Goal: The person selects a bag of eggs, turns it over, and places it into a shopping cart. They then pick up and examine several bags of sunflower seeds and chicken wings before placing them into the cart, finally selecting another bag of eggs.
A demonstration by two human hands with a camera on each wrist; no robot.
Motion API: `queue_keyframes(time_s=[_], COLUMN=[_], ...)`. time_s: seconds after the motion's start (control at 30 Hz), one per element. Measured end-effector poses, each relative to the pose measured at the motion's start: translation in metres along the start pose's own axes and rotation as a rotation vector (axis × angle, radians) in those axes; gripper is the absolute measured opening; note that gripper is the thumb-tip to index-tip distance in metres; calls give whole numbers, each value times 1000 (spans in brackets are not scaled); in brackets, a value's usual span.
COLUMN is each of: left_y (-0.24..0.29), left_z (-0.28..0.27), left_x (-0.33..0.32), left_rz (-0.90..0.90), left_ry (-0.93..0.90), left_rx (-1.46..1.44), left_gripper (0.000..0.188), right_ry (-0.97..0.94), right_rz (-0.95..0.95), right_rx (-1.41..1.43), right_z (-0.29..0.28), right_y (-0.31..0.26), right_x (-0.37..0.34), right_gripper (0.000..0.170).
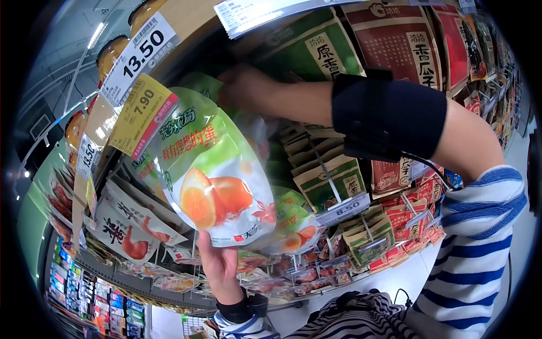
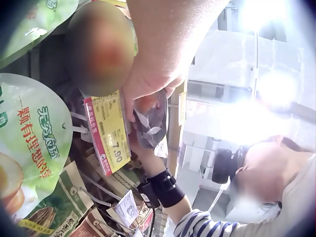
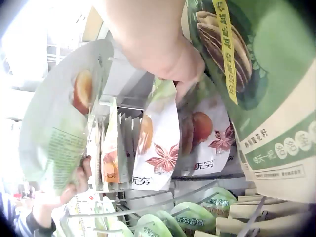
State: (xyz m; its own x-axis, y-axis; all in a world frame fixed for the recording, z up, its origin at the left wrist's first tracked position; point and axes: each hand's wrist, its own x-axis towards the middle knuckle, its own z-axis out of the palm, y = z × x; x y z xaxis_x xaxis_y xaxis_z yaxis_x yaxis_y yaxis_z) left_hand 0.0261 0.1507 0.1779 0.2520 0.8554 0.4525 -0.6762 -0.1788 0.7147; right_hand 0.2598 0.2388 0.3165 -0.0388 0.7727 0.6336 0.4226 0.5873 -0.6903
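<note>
In the head view, my left hand holds the lower edge of a green and white egg snack bag, thumb on its front. The right wrist view shows the back of this bag with the left hand's fingers curled at its bottom. My right hand reaches in behind it, among more egg snack bags of the same kind. Seen from the right wrist, the right hand grips the top of one hanging egg snack bag; another egg snack bag hangs beside it.
Green melon seed bags hang to the right on metal hooks, with a red melon seed bag above. Price tags line the shelf edge at upper left. White snack packets hang at lower left. A lower row of green bags shows below.
</note>
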Motion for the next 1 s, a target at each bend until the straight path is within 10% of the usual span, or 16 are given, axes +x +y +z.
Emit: queue_keyframes(time_s=[0.57, 1.0], left_y=[-3, 0], left_z=[-4, -5], left_x=[2, 3], left_rz=[-3, -37], left_ry=[-29, -84], left_rx=[-2, -48], left_gripper=[45, 47], right_ry=[-7, -10], right_rz=[-101, -68], right_rx=[134, -584], right_z=[-19, -18], right_y=[-13, -6], right_x=[10, 40], right_gripper=[35, 36])
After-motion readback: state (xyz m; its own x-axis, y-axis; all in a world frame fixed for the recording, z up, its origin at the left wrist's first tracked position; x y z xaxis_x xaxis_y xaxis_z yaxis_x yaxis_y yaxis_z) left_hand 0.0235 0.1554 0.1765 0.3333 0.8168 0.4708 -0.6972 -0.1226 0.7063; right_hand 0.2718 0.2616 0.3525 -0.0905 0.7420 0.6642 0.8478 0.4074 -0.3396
